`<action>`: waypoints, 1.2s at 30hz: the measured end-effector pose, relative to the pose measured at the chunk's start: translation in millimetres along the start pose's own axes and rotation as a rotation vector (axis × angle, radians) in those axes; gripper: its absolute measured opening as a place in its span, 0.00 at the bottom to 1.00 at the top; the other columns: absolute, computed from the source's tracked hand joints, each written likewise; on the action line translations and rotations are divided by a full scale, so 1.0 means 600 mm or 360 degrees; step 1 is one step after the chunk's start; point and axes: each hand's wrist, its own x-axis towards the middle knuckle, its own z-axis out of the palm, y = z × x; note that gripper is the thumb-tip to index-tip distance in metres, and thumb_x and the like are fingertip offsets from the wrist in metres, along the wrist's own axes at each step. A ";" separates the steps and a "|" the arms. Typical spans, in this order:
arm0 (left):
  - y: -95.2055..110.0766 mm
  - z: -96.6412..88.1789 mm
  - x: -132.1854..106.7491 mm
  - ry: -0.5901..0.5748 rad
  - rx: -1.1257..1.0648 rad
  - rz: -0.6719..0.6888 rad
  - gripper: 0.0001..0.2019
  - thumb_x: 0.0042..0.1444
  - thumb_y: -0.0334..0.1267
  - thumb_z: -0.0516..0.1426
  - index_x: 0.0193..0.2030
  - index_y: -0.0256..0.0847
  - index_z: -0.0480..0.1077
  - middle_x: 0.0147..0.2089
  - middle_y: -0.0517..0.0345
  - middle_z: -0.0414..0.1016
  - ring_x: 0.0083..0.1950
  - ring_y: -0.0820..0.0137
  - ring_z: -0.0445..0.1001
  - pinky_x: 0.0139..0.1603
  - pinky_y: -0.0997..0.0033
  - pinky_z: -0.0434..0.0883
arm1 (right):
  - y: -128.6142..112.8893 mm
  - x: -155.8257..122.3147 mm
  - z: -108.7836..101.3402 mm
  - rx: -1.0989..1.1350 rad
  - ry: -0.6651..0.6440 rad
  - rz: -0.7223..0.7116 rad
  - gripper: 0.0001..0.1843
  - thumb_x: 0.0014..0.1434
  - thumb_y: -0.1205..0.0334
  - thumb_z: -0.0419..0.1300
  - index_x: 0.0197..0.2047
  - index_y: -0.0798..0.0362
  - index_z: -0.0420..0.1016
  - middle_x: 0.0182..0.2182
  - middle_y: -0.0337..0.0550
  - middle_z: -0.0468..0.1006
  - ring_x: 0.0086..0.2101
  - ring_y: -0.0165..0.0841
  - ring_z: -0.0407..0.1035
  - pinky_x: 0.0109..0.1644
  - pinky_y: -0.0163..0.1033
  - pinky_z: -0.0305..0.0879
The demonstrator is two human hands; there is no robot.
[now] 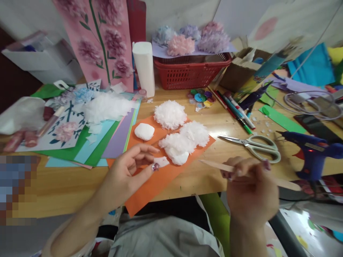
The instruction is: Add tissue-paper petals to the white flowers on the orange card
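Observation:
Between the thumb and fingers of my left hand (134, 169) is a small white tissue-paper piece (162, 161), held over the orange sheet (150, 189). My right hand (250, 189), slightly blurred, grips a thin wooden stick (217, 165) with a pointed end toward the left. On the orange sheet sit a round white ruffled pompom (170, 114), a smooth white pad (144, 131) and a cluster of white ruffled paper (184, 139). A smooth white patch shows at the cluster's near edge. The stick's tip is apart from the cluster.
Scissors (248, 142) and a blue glue gun (311, 150) lie right. Markers (238, 109) and colourful paint pots (199, 96) are farther back. A red basket (184, 75) bears paper flowers. White tissue pieces (107, 107) cover coloured sheets at left. A white bottle-like container (144, 69) stands behind.

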 end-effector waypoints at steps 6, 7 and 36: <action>-0.021 -0.023 0.007 0.0170 0.0372 0.0053 0.13 0.59 0.42 0.59 0.50 0.45 0.71 0.42 0.57 0.80 0.47 0.62 0.82 0.45 0.64 0.78 | -0.022 0.016 -0.022 0.0067 0.0282 -0.0120 0.16 0.56 0.53 0.68 0.21 0.51 0.74 0.21 0.34 0.66 0.22 0.30 0.61 0.24 0.38 0.60; -0.020 -0.024 0.006 0.0160 0.0356 0.0042 0.13 0.59 0.42 0.59 0.50 0.45 0.70 0.42 0.57 0.80 0.47 0.62 0.82 0.45 0.64 0.78 | -0.024 0.013 -0.020 0.0049 0.0288 -0.0110 0.14 0.57 0.54 0.68 0.24 0.50 0.76 0.23 0.35 0.68 0.23 0.30 0.62 0.25 0.38 0.61; 0.022 -0.001 -0.028 0.0042 0.0220 -0.0014 0.10 0.60 0.41 0.60 0.48 0.48 0.74 0.45 0.57 0.82 0.47 0.66 0.81 0.51 0.69 0.77 | 0.024 -0.037 0.033 0.0141 -0.0698 0.0316 0.16 0.72 0.50 0.55 0.48 0.43 0.83 0.35 0.43 0.85 0.32 0.35 0.76 0.31 0.38 0.70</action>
